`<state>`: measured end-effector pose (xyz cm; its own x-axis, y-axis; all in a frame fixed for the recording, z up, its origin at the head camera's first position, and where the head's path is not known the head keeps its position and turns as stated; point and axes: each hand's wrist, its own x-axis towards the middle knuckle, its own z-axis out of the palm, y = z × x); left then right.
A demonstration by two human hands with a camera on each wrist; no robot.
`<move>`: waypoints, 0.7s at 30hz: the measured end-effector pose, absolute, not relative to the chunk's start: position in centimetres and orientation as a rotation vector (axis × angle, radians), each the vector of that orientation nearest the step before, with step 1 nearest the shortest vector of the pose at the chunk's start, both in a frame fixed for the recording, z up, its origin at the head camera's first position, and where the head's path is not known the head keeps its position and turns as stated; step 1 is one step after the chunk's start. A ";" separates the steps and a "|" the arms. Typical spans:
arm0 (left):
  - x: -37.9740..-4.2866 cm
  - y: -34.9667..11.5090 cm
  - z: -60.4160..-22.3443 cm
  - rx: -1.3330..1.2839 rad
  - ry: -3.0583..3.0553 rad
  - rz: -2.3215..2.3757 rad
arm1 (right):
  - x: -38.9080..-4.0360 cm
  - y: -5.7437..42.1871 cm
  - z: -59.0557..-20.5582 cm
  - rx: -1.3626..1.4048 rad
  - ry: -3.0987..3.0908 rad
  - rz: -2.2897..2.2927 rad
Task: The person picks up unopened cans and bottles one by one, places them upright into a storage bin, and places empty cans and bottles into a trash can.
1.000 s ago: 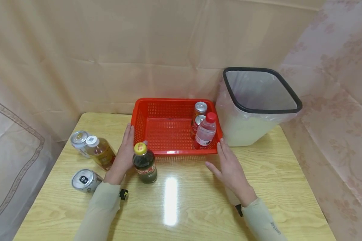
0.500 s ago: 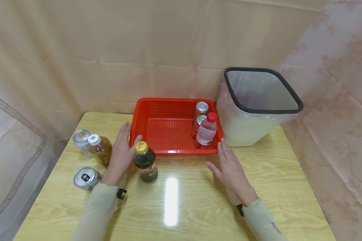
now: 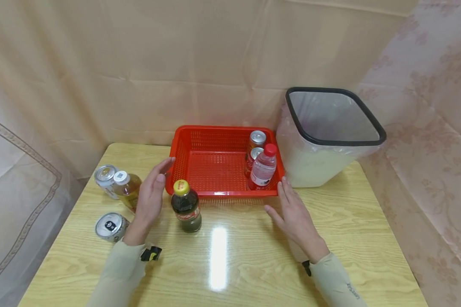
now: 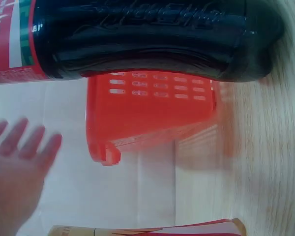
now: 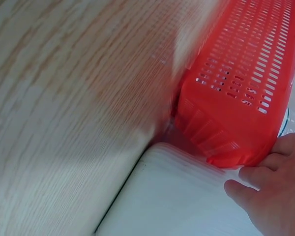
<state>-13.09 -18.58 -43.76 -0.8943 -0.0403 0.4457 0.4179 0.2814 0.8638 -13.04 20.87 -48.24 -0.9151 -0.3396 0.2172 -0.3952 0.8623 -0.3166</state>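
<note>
A red plastic basket [image 3: 215, 170] sits toward the back of the table, with two cans [image 3: 257, 137] and a red-capped clear bottle [image 3: 264, 167] at its right end. My left hand [image 3: 150, 197] is off the basket's left side, fingers extended, between a dark cola bottle [image 3: 186, 208] with a yellow cap and an amber drink bottle [image 3: 128, 191]. In the left wrist view that hand [image 4: 19, 172] holds nothing. My right hand [image 3: 296, 216] lies with straight fingers at the basket's front right corner; the right wrist view shows its fingertips [image 5: 258, 174] right at the red rim.
A trash bin [image 3: 311, 164] with a black rim and a clear liner stands close to the basket's right side. On the left of the wooden table [image 3: 253, 264] are a silver can [image 3: 111, 227] and another can [image 3: 106, 181]. Cloth [image 3: 199, 64] hangs behind.
My left hand has drawn back leftward from the basket's left side and the cola bottle. The right hand has stayed at the corner, and the basket looks nearly unmoved.
</note>
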 end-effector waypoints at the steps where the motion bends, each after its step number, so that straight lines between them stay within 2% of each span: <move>1: -12.9 -18.6 -43.7 -0.413 -2.155 -1.683 | -13.0 20.9 -48.2 0.574 -2.878 0.540; 4: -12.5 -18.7 -43.7 -0.596 -2.106 -1.758 | -13.1 20.9 -48.3 0.580 -2.867 0.543; 8: -12.0 -18.8 -43.8 -0.715 -2.095 -1.814 | -13.1 20.9 -48.3 0.581 -2.866 0.554; 21: -11.5 -18.2 -45.7 -0.775 -2.266 -1.863 | -13.1 20.8 -48.4 0.563 -2.880 0.586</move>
<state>-11.47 -18.24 -45.67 -0.8641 0.3150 0.3927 0.4462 0.1180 0.8871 -13.08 20.84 -48.42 -0.9184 -0.3313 0.2165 -0.3895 0.8533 -0.3466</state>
